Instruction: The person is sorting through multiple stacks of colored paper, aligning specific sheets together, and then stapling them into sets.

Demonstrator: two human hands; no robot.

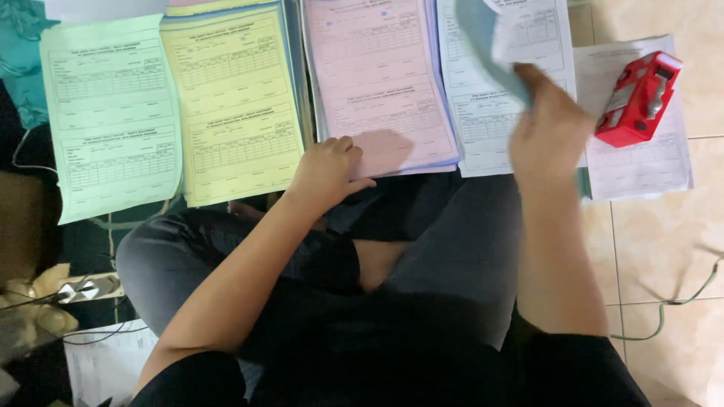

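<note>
The crossed legs (422,226) sit nearest; beyond, the left hand (328,169) is rested, curled and empty, on the pink stack (377,75) — the right hand (547,128) is clenched on lifted sheets (498,30) over the white stack (483,128).

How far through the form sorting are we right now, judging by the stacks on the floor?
Four colour stacks already lie in a row: green stack, yellow stack, pink stack and white stack. In hand: the right hand lifts blurred sheets over the white stack, while the left hand rests on the pink stack's lower edge. The red stapler sits untouched on more white paper. How much remains cannot be told.
</note>
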